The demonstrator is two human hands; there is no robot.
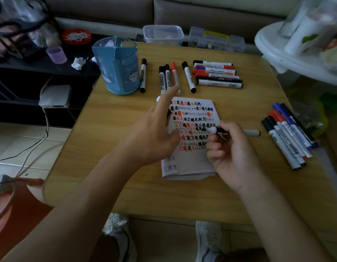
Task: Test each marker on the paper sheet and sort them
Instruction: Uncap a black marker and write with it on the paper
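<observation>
The right hand (233, 148) is closed round an uncapped marker (251, 132). Its tip points to 9 o'clock and sits at or just above the sheet (190, 163), which lies mid-surface. The left hand (152, 133) covers the sheet's 9 o'clock edge, with its forefinger straight toward 12 o'clock. Something dark shows beneath its fingers, perhaps the cap, but I cannot tell whether it holds anything.

The main risk is a test that cannot be read. The tip is over rows already packed with black and orange-red strokes, so a faint new line there could pass for an old one, or be missed. The only bare paper I can see is toward 6 o'clock, and that looks the safer spot.

A smear is the next risk, since the right hand's lower fingers lie close to the marks and could drag any fresh ink. The sheet may also skid under the stroke if the left hand is not truly pressing on it.

Sorting could go wrong too. There are several groups:
- a pile (288, 135) at 3 o'clock
- a stack (217, 75) at 1 o'clock
- a row (167, 76) at 12 o'clock
- a lone pen by the holder (118, 67) at 11 o'clock

Nothing marks which group is good or dry, so one pen dropped in the wrong group spoils the sort. The pile at 3 o'clock lies near the edge of the surface (126, 186), where a nudge could roll pens off.
</observation>
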